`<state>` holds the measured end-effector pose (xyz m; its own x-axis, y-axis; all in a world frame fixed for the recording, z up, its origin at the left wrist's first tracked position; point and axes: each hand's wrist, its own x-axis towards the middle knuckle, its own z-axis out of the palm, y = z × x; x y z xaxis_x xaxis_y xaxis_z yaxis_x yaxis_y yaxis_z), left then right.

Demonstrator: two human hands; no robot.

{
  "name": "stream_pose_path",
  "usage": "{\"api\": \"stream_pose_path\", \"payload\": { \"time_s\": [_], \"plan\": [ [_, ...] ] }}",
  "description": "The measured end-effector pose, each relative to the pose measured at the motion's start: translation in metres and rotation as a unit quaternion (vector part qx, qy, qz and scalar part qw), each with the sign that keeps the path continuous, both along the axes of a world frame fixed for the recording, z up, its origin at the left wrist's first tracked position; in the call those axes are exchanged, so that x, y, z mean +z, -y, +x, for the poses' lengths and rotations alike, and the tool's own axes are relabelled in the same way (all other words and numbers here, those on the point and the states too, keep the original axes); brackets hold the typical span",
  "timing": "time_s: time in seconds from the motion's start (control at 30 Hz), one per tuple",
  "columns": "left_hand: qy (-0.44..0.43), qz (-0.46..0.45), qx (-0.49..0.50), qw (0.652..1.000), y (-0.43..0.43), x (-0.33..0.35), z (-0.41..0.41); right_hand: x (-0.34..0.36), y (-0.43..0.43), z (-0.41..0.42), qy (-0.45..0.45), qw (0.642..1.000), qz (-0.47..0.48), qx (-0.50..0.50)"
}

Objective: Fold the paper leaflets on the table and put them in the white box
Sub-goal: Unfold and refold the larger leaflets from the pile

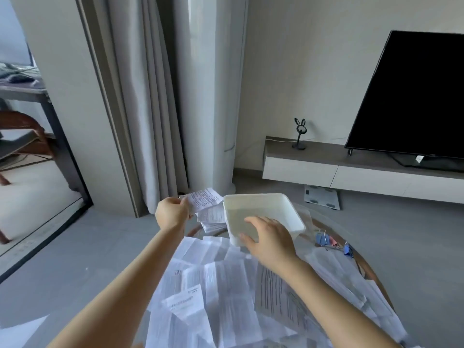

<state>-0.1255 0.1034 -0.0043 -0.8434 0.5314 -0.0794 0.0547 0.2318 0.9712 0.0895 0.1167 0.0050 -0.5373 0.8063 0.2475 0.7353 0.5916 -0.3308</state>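
A white plastic box point(293, 209) sits at the far side of a round glass table point(369, 267), and it looks bare inside. My right hand point(270, 241) rests on its near rim with straight, spread fingers. My left hand point(173, 213) pinches a printed paper leaflet point(204, 198) in the air, just left of the box. More leaflets point(213, 218) lie stacked between my left hand and the box. A thick spread of unfolded leaflets point(226, 285) covers the near part of the table.
Blue and pink binder clips point(331, 243) lie on the table right of the box. Beyond stand grey curtains point(155, 101), a low TV bench point(351, 169) with a black screen point(414, 96), and a scale point(321, 197) on the floor. A glass door frame point(60, 151) is at left.
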Motion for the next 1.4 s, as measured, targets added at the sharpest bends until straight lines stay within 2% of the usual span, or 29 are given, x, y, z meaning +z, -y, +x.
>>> {"api": "stream_pose_path", "payload": {
  "time_s": [0.2, 0.33, 0.43, 0.5, 0.6, 0.73, 0.93, 1.07, 1.17, 1.27, 1.4],
  "plan": [
    [-0.123, -0.127, -0.049, 0.983, -0.026, -0.023, 0.001, -0.025, -0.024, -0.022, 0.085, 0.996, 0.016, -0.001],
    [-0.193, -0.183, -0.058, 0.962, -0.039, -0.039, -0.002, -0.034, -0.026, -0.023, 0.075, 0.996, 0.048, 0.012],
    [-0.2, -0.185, -0.054, 0.961, -0.044, -0.044, -0.002, -0.042, -0.028, -0.018, -0.009, 0.991, 0.131, 0.002],
    [-0.197, -0.183, -0.058, 0.961, -0.045, -0.046, -0.002, -0.043, -0.029, -0.013, -0.087, 0.985, 0.148, 0.0],
    [-0.188, -0.187, -0.061, 0.962, -0.046, -0.05, -0.001, -0.042, -0.029, -0.009, -0.142, 0.979, 0.145, 0.002],
    [-0.184, -0.193, -0.061, 0.962, -0.048, -0.054, -0.002, -0.049, -0.031, -0.012, -0.124, 0.979, 0.161, 0.029],
    [-0.158, -0.195, -0.065, 0.966, -0.05, -0.05, -0.003, -0.059, -0.03, -0.019, 0.007, 0.987, 0.149, 0.065],
    [-0.159, -0.2, -0.085, 0.963, -0.04, -0.037, -0.002, -0.054, -0.025, -0.015, 0.018, 0.988, 0.142, 0.06],
    [-0.197, -0.185, -0.071, 0.96, -0.031, -0.026, -0.006, -0.042, -0.021, -0.009, 0.014, 0.989, 0.139, 0.057],
    [-0.219, -0.161, -0.07, 0.96, -0.009, -0.015, 0.0, -0.029, -0.007, 0.01, -0.015, 0.987, 0.158, 0.039],
    [-0.248, -0.129, -0.129, 0.952, 0.028, -0.009, 0.016, -0.029, 0.033, 0.051, -0.054, 0.989, 0.14, 0.011]
  ]
}}
